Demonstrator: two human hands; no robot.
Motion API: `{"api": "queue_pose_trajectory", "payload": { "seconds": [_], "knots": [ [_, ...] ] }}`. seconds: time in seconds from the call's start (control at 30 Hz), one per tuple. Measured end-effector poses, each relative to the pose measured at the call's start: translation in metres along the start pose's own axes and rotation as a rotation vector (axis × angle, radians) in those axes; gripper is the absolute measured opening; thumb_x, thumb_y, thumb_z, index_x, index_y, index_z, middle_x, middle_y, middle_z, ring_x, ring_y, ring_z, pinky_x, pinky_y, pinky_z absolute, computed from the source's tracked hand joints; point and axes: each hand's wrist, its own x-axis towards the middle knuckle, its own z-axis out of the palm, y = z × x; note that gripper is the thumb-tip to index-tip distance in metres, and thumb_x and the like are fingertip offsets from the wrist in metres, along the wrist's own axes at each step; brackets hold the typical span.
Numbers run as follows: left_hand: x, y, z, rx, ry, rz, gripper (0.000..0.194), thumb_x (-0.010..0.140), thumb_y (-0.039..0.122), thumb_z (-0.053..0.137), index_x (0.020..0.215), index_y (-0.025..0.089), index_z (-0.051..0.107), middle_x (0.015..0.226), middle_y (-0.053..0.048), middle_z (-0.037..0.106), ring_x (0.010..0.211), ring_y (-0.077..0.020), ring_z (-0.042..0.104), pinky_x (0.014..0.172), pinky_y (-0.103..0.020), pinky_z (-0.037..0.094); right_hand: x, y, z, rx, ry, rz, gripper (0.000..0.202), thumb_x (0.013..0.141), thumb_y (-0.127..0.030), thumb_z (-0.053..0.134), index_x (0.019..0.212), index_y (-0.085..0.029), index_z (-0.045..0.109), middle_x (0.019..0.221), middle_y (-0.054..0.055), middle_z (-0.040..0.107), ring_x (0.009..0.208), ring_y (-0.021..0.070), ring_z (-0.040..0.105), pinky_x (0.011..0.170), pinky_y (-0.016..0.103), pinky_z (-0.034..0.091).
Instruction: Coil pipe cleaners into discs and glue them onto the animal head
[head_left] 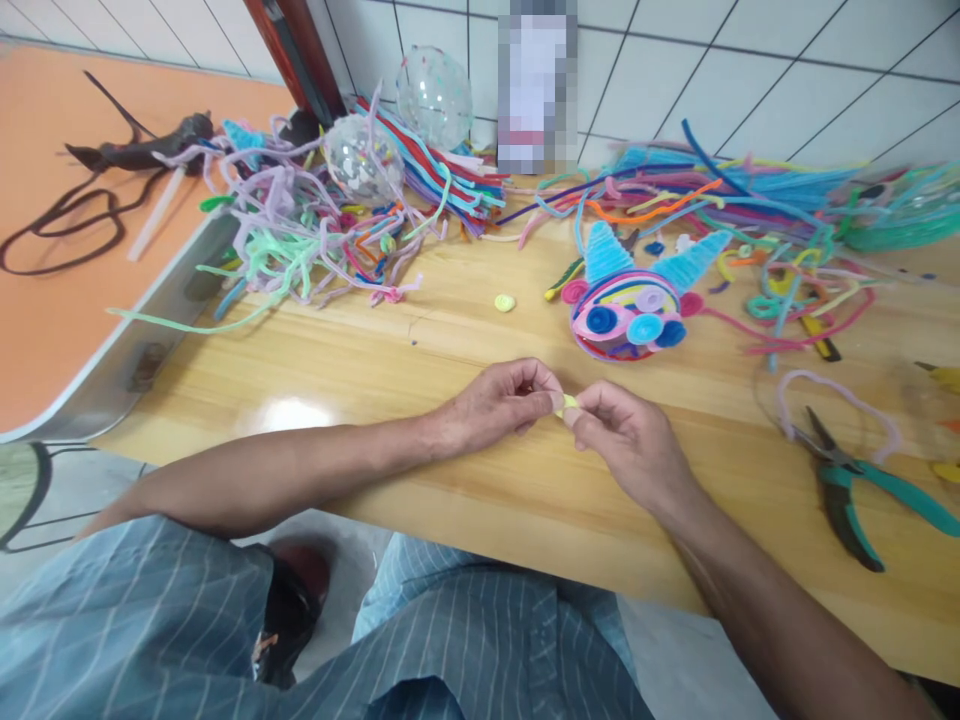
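Between my two hands, just above the wooden table [420, 370], is a small yellow piece of pipe cleaner [568, 402]. My left hand [517, 395] pinches its left end with thumb and forefinger. On the other side, my right hand [619, 425] pinches it too; the fingertips hide most of its shape. Behind the hands sits a figure made of coiled pipe cleaners [630, 305], with two blue pointed ears and round coils in pink, blue and lilac. A flat yellow coil [505, 302] lies alone to the figure's left.
Teal-handled pliers [847, 480] lie open at the right. Tangled lilac and green pipe cleaners [277, 230] heap at the left, bundles of straight ones [750, 195] along the tiled wall. Two clear balls [435, 97] stand at the back. An orange table [45, 330] adjoins on the left.
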Motion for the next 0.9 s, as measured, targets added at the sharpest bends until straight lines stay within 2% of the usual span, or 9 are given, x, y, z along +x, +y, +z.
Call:
{"api": "queue_pose_trajectory", "payload": {
  "seconds": [0.13, 0.23, 0.4, 0.6, 0.73, 0.83, 0.9],
  "knots": [
    [0.0063, 0.0016, -0.0033, -0.057, 0.029, -0.043, 0.025, 0.083, 0.037, 0.075, 0.087, 0.016, 0.063, 0.056, 0.007, 0.051, 0.048, -0.0062, 0.042, 0.048, -0.021, 0.032, 0.0024, 0.0014, -0.0026, 0.069, -0.010, -0.006, 0.024, 0.089, -0.045, 0.070, 0.082, -0.023, 0.065, 0.070, -0.001, 0.067, 0.066, 0.0152, 0.060, 0.065, 0.029, 0.048],
    [0.0088, 0.0031, -0.0026, -0.139, 0.076, -0.055, 0.025, 0.079, 0.036, 0.077, 0.086, 0.016, 0.063, 0.062, 0.006, 0.055, 0.049, -0.0058, 0.045, 0.046, -0.020, 0.033, 0.0033, -0.0019, -0.0037, 0.123, 0.020, 0.003, 0.022, 0.090, -0.045, 0.069, 0.088, -0.023, 0.067, 0.073, 0.000, 0.070, 0.070, 0.0173, 0.065, 0.071, 0.032, 0.052],
    [0.0087, 0.0054, 0.0000, -0.153, 0.057, -0.056, 0.027, 0.078, 0.036, 0.080, 0.086, 0.015, 0.063, 0.070, 0.004, 0.061, 0.052, -0.0050, 0.046, 0.048, -0.020, 0.036, 0.0043, -0.0050, -0.0012, 0.097, 0.097, -0.010, 0.019, 0.088, -0.041, 0.069, 0.082, -0.024, 0.066, 0.068, -0.001, 0.069, 0.066, 0.0164, 0.063, 0.068, 0.031, 0.051],
    [0.0077, 0.0058, -0.0011, -0.170, 0.032, -0.045, 0.036, 0.086, 0.050, 0.074, 0.082, 0.016, 0.061, 0.077, 0.002, 0.063, 0.052, -0.0047, 0.047, 0.048, -0.021, 0.036, 0.0067, -0.0044, -0.0008, 0.088, 0.136, -0.003, 0.020, 0.086, -0.040, 0.070, 0.076, -0.024, 0.065, 0.064, -0.001, 0.066, 0.063, 0.0157, 0.060, 0.065, 0.031, 0.048],
    [0.0072, 0.0018, -0.0020, -0.129, 0.026, -0.024, 0.031, 0.083, 0.043, 0.077, 0.090, 0.016, 0.063, 0.077, 0.003, 0.063, 0.053, -0.0058, 0.048, 0.049, -0.022, 0.037, 0.0062, -0.0042, -0.0014, 0.087, 0.143, -0.010, 0.019, 0.086, -0.040, 0.069, 0.076, -0.023, 0.065, 0.063, -0.001, 0.067, 0.062, 0.0154, 0.059, 0.066, 0.031, 0.047],
    [0.0071, -0.0014, -0.0022, -0.065, 0.002, -0.013, 0.036, 0.080, 0.042, 0.082, 0.097, 0.017, 0.062, 0.078, 0.004, 0.062, 0.056, -0.0062, 0.047, 0.052, -0.022, 0.038, 0.0057, -0.0044, -0.0019, 0.098, 0.147, -0.008, 0.020, 0.085, -0.040, 0.070, 0.076, -0.023, 0.066, 0.064, -0.001, 0.067, 0.063, 0.0154, 0.059, 0.065, 0.031, 0.046],
    [0.0067, -0.0026, -0.0023, -0.020, -0.006, 0.036, 0.041, 0.080, 0.040, 0.084, 0.105, 0.017, 0.062, 0.087, 0.002, 0.065, 0.061, -0.0065, 0.050, 0.057, -0.022, 0.040, 0.0061, -0.0044, -0.0027, 0.124, 0.131, 0.000, 0.021, 0.084, -0.041, 0.071, 0.075, -0.023, 0.066, 0.064, -0.001, 0.067, 0.063, 0.0157, 0.060, 0.066, 0.031, 0.048]
  ]
}}
